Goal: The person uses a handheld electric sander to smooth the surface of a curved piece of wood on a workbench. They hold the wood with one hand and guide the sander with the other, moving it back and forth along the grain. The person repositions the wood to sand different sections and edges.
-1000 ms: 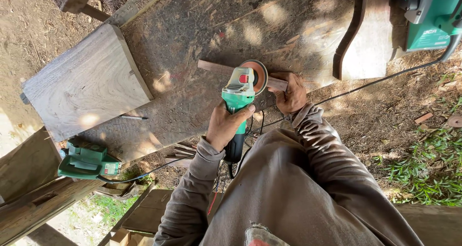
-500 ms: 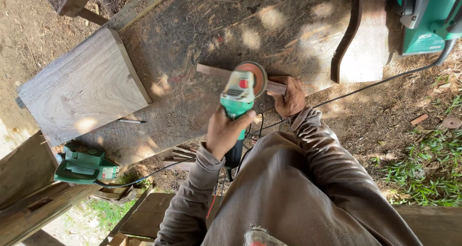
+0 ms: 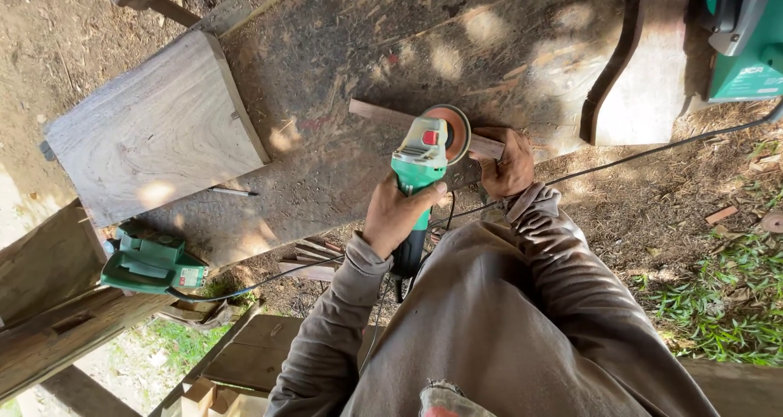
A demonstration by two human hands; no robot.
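Green and grey plastic is catching the sunlight on the angle grinder [image 3: 422, 168] that the person is working with, its round orange-brown disc [image 3: 451, 132] sitting against a narrow strip of wood [image 3: 383, 115]. That strip is lying flat across a big, dark, scuffed board [image 3: 342, 66] that is serving as a workbench, and it is running slantwise from the upper left down toward the right. The left hand [image 3: 400, 213] is wrapping tightly around the body of the grinder, fingers closed about the grip just behind the head, with the black rear of the tool and its cord trailing down toward the person's lap. The right hand [image 3: 507, 166] is pressing down on the right end of the strip just beside the disc, fingers curled over the wood and pinning it to the board. Both arms are reaching out in loose grey-brown sleeves [image 3: 563, 246]. Off to the left, a pale, thick slab of wood [image 3: 155, 132] is resting on the board's corner, well apart from the hands, with a thin nail or pencil [image 3: 234, 192] lying just below it. Lower left, a second green power tool [image 3: 151, 264] is sitting on a wooden beam, its cable snaking away. At the upper right, a curved pale wooden piece [image 3: 636, 75] is lying near another green machine [image 3: 742, 34], and bare earth and grass [image 3: 718, 303] are showing beyond.
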